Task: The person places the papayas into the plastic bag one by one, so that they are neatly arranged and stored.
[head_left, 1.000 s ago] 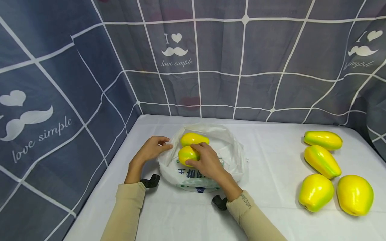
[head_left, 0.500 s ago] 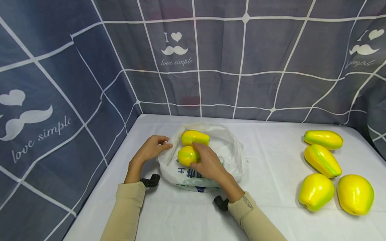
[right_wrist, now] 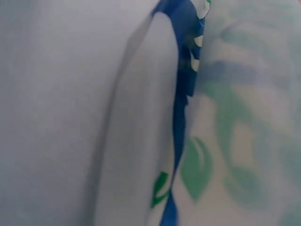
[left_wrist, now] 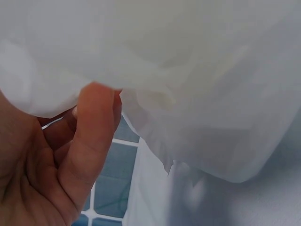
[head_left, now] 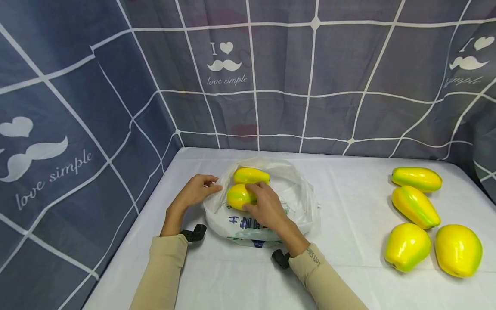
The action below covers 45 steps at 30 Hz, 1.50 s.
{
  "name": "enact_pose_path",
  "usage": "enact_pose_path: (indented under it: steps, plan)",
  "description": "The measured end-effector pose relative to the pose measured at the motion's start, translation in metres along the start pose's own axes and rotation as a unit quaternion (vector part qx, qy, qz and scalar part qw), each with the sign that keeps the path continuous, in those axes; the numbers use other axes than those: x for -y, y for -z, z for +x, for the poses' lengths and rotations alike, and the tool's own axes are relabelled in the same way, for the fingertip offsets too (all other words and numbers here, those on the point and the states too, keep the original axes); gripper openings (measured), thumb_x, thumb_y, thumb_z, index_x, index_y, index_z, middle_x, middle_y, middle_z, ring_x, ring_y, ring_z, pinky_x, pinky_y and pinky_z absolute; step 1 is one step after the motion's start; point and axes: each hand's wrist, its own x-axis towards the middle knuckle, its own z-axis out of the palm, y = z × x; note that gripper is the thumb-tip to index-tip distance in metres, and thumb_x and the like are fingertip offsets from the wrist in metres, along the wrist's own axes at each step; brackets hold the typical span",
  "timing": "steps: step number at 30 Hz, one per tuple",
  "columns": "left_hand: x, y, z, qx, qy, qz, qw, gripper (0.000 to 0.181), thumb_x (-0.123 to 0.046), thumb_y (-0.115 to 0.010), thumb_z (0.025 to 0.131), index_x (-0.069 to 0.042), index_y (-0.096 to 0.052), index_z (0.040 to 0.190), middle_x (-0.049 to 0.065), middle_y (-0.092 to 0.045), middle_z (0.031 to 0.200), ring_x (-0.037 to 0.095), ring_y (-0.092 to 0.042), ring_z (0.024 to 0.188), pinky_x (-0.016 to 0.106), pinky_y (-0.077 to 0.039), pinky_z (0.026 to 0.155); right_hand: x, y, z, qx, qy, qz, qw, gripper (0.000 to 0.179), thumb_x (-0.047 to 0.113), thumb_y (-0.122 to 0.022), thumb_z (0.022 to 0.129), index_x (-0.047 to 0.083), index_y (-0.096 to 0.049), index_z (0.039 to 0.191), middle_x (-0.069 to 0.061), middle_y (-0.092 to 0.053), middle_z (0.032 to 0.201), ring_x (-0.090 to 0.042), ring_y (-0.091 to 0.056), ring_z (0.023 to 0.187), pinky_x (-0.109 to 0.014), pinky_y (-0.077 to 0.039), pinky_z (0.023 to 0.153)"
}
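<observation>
Inside the plastic bag [head_left: 222,226], the right hand [head_left: 267,207] had the nearer yellow fruit [head_left: 237,197] in its grip; the left hand [head_left: 196,190] pinched the bag's left rim, best kept steady and open.

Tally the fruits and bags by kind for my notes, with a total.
Bag: 1
Fruits: 6 (2 in the bag's mouth, 4 on the table)
Total: 7
</observation>
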Motion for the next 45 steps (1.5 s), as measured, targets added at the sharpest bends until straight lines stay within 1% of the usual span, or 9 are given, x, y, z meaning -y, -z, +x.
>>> enact_pose_path:
  steps: [5, 12, 18, 27, 33, 37, 41, 45]
  plan:
    - [-0.001, 0.000, -0.001, -0.001, 0.006, -0.003, 1.0000, 0.033, -0.021, -0.069, 0.094, 0.000, -0.069, 0.118, 0.009, -0.065, 0.092, 0.025, -0.056, 0.089, 0.035, -0.046, 0.075, -0.001, -0.001, 0.004, -0.004, -0.003, -0.003, 1.0000, 0.057, 0.018, -0.080, 0.084, 0.000, -0.058, 0.133, -0.017, -0.056, 0.128, -0.031, -0.055, 0.110, -0.044, -0.043, 0.098]
    - [-0.001, 0.001, 0.001, -0.002, 0.002, -0.012, 0.9999, 0.033, -0.022, -0.069, 0.094, 0.000, -0.069, 0.119, 0.008, -0.065, 0.093, 0.025, -0.056, 0.090, 0.035, -0.046, 0.076, 0.000, 0.000, 0.006, -0.005, -0.006, -0.009, 0.9999, 0.056, 0.019, -0.081, 0.084, 0.001, -0.059, 0.132, -0.018, -0.056, 0.131, -0.033, -0.055, 0.115, -0.046, -0.041, 0.101]
    - [-0.002, 0.001, 0.001, 0.000, 0.001, -0.014, 0.9999, 0.034, -0.022, -0.069, 0.094, 0.000, -0.069, 0.119, 0.009, -0.065, 0.094, 0.026, -0.056, 0.091, 0.036, -0.047, 0.077, 0.000, -0.001, 0.006, 0.000, -0.013, -0.014, 0.9998, 0.056, 0.021, -0.080, 0.085, 0.001, -0.059, 0.133, -0.017, -0.056, 0.132, -0.033, -0.055, 0.116, -0.046, -0.041, 0.101]
    - [-0.003, 0.001, 0.001, 0.001, 0.000, -0.015, 0.9999, 0.034, -0.023, -0.069, 0.094, 0.000, -0.069, 0.119, 0.009, -0.065, 0.094, 0.025, -0.056, 0.090, 0.034, -0.047, 0.075, 0.001, -0.003, 0.007, 0.001, -0.012, -0.018, 0.9998, 0.057, 0.022, -0.080, 0.085, 0.001, -0.058, 0.133, -0.017, -0.056, 0.132, -0.032, -0.054, 0.116, -0.045, -0.041, 0.101]
    - [-0.003, 0.001, 0.000, 0.002, 0.004, -0.019, 0.9998, 0.033, -0.022, -0.069, 0.094, 0.000, -0.069, 0.119, 0.009, -0.065, 0.094, 0.025, -0.056, 0.089, 0.033, -0.047, 0.073, 0.003, -0.002, 0.006, 0.011, -0.022, -0.018, 0.9995, 0.059, 0.024, -0.078, 0.087, 0.003, -0.055, 0.137, -0.016, -0.054, 0.135, -0.031, -0.053, 0.119, -0.045, -0.040, 0.103]
    - [-0.003, 0.001, 0.001, 0.004, 0.006, -0.018, 0.9998, 0.033, -0.022, -0.069, 0.094, -0.001, -0.069, 0.119, 0.009, -0.066, 0.094, 0.025, -0.057, 0.089, 0.033, -0.048, 0.073, 0.007, 0.000, 0.005, 0.013, -0.013, -0.024, 0.9995, 0.057, 0.019, -0.076, 0.088, 0.002, -0.054, 0.138, -0.018, -0.053, 0.136, -0.032, -0.051, 0.122, -0.046, -0.038, 0.104]
    - [-0.003, 0.001, 0.001, 0.001, 0.002, -0.017, 0.9999, 0.033, -0.022, -0.069, 0.094, 0.000, -0.069, 0.118, 0.010, -0.066, 0.095, 0.026, -0.058, 0.091, 0.035, -0.047, 0.076, 0.011, 0.002, 0.003, 0.007, 0.000, -0.034, 0.9994, 0.053, 0.013, -0.073, 0.087, 0.002, -0.055, 0.136, -0.018, -0.053, 0.136, -0.033, -0.049, 0.125, -0.046, -0.038, 0.106]
    - [-0.003, 0.000, 0.000, 0.002, 0.003, -0.020, 0.9998, 0.033, -0.022, -0.068, 0.094, 0.001, -0.068, 0.119, 0.010, -0.066, 0.095, 0.026, -0.058, 0.092, 0.037, -0.047, 0.078, 0.014, 0.006, -0.001, -0.003, 0.006, -0.038, 0.9992, 0.051, 0.012, -0.072, 0.087, 0.001, -0.057, 0.134, -0.018, -0.054, 0.135, -0.034, -0.049, 0.126, -0.046, -0.038, 0.105]
